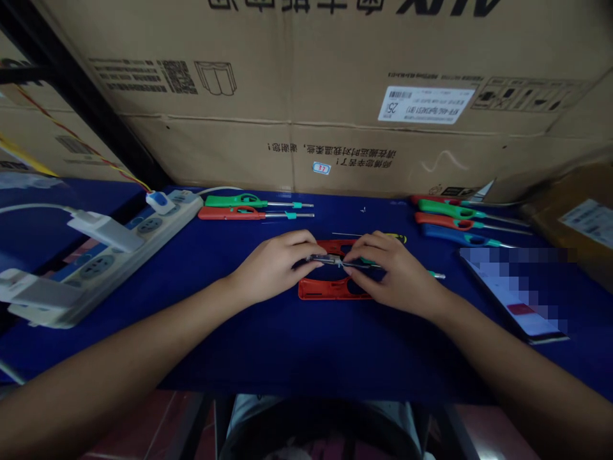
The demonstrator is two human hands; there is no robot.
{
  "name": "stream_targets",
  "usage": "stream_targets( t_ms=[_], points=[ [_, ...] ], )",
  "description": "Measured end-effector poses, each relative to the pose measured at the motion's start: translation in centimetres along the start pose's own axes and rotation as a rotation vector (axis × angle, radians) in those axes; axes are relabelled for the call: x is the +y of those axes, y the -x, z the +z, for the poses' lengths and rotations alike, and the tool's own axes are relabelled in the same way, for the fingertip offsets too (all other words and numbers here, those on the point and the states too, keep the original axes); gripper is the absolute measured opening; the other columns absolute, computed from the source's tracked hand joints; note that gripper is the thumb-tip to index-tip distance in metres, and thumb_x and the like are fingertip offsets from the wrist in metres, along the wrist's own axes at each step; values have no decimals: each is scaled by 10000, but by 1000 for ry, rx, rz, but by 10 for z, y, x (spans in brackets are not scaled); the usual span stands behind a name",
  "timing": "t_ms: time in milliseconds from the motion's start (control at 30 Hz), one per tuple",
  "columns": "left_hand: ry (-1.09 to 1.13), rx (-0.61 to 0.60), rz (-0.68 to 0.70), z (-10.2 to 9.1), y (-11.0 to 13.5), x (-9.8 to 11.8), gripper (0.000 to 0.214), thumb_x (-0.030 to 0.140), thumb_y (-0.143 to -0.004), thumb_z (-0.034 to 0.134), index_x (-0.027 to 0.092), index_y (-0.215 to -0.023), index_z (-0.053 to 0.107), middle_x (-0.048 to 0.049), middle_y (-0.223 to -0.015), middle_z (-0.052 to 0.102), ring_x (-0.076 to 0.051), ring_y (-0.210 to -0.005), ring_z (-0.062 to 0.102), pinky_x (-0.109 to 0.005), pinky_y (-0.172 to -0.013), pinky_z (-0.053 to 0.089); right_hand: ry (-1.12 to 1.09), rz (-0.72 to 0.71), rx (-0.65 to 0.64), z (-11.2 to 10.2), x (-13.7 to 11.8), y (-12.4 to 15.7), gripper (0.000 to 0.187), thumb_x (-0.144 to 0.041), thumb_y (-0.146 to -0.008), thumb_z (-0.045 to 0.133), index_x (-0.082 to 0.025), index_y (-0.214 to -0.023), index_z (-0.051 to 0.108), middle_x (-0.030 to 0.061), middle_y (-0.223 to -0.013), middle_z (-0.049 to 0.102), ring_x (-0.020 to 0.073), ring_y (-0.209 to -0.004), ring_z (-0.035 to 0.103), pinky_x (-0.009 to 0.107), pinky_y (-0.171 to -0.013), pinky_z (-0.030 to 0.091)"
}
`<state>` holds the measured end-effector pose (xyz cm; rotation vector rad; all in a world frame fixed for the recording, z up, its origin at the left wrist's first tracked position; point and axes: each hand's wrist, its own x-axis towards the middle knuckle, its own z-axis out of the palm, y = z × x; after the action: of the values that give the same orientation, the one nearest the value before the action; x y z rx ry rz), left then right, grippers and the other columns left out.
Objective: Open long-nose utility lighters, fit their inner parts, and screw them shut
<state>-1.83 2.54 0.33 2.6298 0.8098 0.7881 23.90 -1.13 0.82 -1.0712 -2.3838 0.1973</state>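
Note:
Over the blue tabletop, my left hand [275, 265] pinches a small dark and silvery inner part [325, 259] of a lighter. My right hand [397, 275] is closed at the other end of that part, with a thin dark length running under its fingers; whether it is one piece cannot be told. Below the hands lies one red lighter shell half [323, 290]. The other red shell half [335, 245] lies just behind, partly covered by my fingers. A metal tube end [438, 275] shows past my right hand. Behind it lies a screwdriver with a yellow handle [399, 237].
On the left are a green lighter [234, 201], an orange lighter [230, 213] and a power strip [163, 227] with plugs. To the right lie several lighters, including a blue lighter [450, 234], and a phone [522, 306]. A large cardboard box [239, 147] stands behind.

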Motion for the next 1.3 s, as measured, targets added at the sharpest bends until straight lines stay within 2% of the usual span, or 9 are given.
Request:
stream_targets(
  t_ms=[100,233,467,633,833,967,1067,1200,1300],
  points=[
    [-25,6,44,-1,1,3,206,191,-978,620,195,-1160,715,-52,-1093,690,-181,-998,684,-312,-901,564,34,-28,-18,0,0,0,102,-207,-971,603,-212,-1009,698,64,-993,713,221,-936,587,383,-851,446],
    [-67,-50,45,-2,1,2,193,209,-978,624,182,-1144,718,-55,-1090,691,-190,-988,687,-319,-879,563,43,-35,-39,3,4,-2,97,-187,-977,597,-206,-952,689,57,-975,721,219,-933,587,372,-846,435],
    [-106,-107,18,-6,-1,3,156,227,-961,654,197,-1094,728,-33,-1047,702,-184,-969,685,-307,-843,550,-4,-49,-56,8,7,-4,112,-130,-952,601,-203,-888,656,34,-928,705,208,-920,624,398,-946,403],
    [-95,-150,-16,-9,0,4,152,221,-954,655,200,-1087,724,-29,-1059,694,-177,-954,686,-300,-821,547,13,-49,-80,7,5,-3,107,-138,-950,603,-210,-885,648,27,-913,708,211,-907,625,386,-901,391],
    [-219,-169,-56,-17,-1,-10,128,208,-941,662,208,-1048,732,-21,-1013,699,-184,-913,689,-299,-764,525,73,-16,-39,2,17,-1,124,-168,-948,634,-203,-830,652,24,-893,717,213,-891,603,364,-805,370],
    [-158,-177,-75,-18,-1,-14,124,249,-943,666,218,-1038,740,-16,-1023,716,-175,-927,694,-298,-811,530,42,-23,-38,1,21,0,48,-238,-932,694,-221,-899,724,24,-952,733,206,-922,623,369,-829,380],
    [-167,-200,-82,-15,0,-12,124,256,-933,665,223,-1025,740,-10,-1025,726,-182,-942,699,-302,-811,532,25,-55,-43,2,20,0,74,-246,-939,685,-229,-945,757,32,-969,729,200,-938,629,360,-834,398],
    [-231,-189,-83,-15,0,-8,150,288,-906,677,236,-1034,736,-6,-1046,727,-197,-973,698,-307,-794,528,91,3,37,4,21,-1,127,-242,-963,636,-227,-922,755,44,-959,711,204,-886,620,368,-787,393],
    [-218,-146,-48,-16,-1,-4,150,308,-910,663,237,-1023,730,1,-1047,719,-188,-962,693,-307,-800,529,109,46,19,6,24,-1,92,-275,-940,673,-227,-972,745,61,-997,685,223,-914,620,381,-797,402]
  ],
)
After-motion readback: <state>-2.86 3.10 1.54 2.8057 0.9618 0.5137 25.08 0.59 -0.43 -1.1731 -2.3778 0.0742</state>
